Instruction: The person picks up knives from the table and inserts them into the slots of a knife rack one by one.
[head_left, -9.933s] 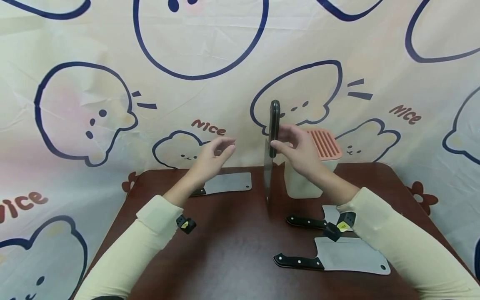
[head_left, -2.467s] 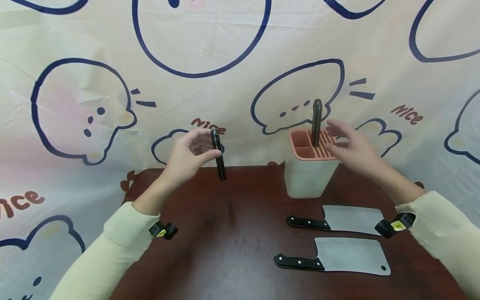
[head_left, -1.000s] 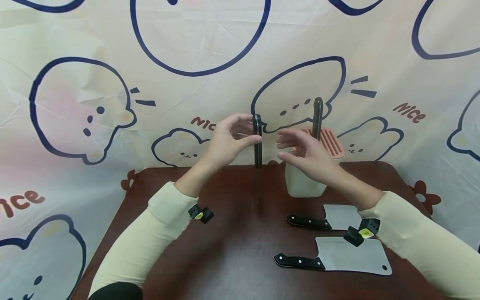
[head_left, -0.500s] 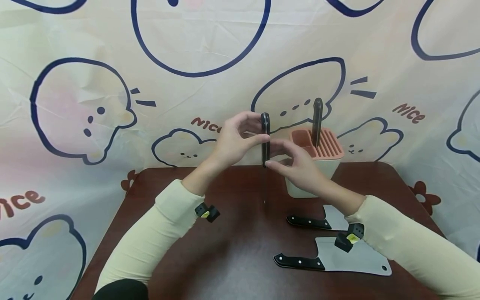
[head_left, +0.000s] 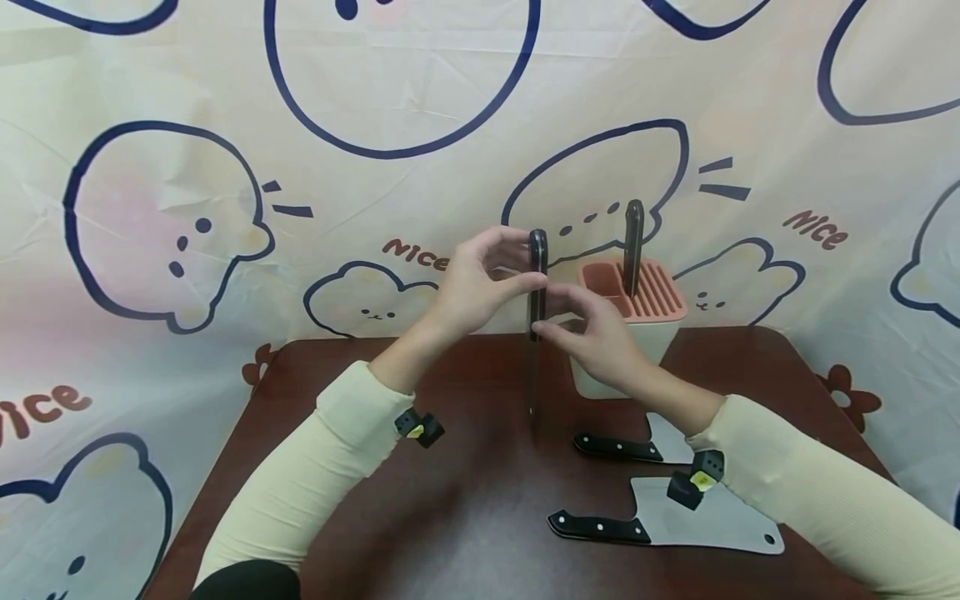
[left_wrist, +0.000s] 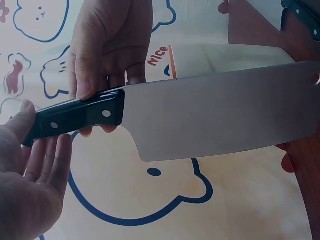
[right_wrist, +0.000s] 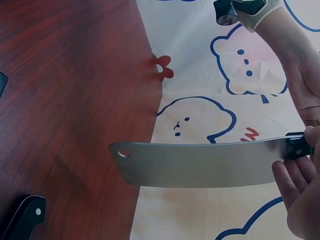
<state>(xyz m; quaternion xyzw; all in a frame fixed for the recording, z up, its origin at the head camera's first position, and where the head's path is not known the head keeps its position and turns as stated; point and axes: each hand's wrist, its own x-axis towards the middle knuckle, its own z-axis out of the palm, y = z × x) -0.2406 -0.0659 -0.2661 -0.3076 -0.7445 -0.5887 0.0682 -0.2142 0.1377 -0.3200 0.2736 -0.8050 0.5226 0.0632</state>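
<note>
a creased pale sheet (head_left: pixel 405 75) with blue cartoon outlines hangs behind. the brown surface (head_left: pixel 420 533) has rounded corners.

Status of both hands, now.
Left hand: holding the cleaver by the top of its handle.
Right hand: holding the same handle, nearer the blade.

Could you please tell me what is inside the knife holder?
One knife shows in the knife holder, its black handle sticking up. Its blade and anything lower down are covered and cannot be seen.
</note>
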